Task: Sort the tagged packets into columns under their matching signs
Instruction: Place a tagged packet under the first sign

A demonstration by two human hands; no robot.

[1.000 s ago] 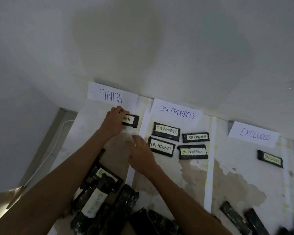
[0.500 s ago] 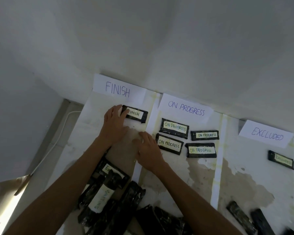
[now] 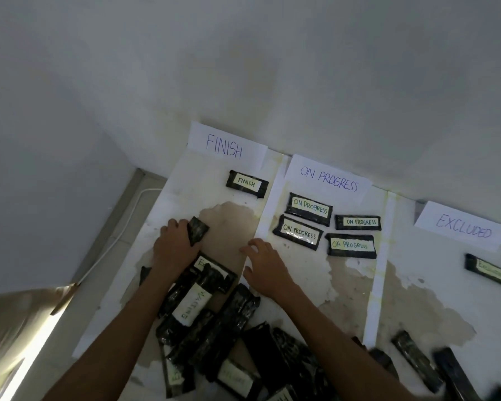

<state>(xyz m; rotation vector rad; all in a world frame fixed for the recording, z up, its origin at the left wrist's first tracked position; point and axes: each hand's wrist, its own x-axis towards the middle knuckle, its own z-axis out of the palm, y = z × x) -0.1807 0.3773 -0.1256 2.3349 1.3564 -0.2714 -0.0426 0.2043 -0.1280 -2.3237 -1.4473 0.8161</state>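
Observation:
Paper signs FINISH (image 3: pixel 225 145), ON PROGRESS (image 3: pixel 329 178) and EXCLUDED (image 3: pixel 463 226) lie along the wall. One dark packet tagged FINISH (image 3: pixel 247 184) sits under its sign. Several ON PROGRESS packets (image 3: pixel 310 209) lie under theirs, and one EXCLUDED packet (image 3: pixel 488 270) lies at the right. My left hand (image 3: pixel 174 247) grips a dark packet (image 3: pixel 198 230) whose tag is hidden. My right hand (image 3: pixel 265 266) hovers with spread fingers over the strip between the first two columns, holding nothing. A heap of unsorted packets (image 3: pixel 211 319) lies near me, one tagged WAITING (image 3: pixel 192 303).
White tape strips (image 3: pixel 379 264) divide the stained sheet into columns. The wall rises right behind the signs. A white cable (image 3: pixel 119 241) runs along the floor to the left of the sheet. More dark packets (image 3: pixel 417 360) lie at the lower right.
My left hand let go of the FINISH packet under its sign, drew back toward the heap and now grips another packet. My right hand stayed near the column divider.

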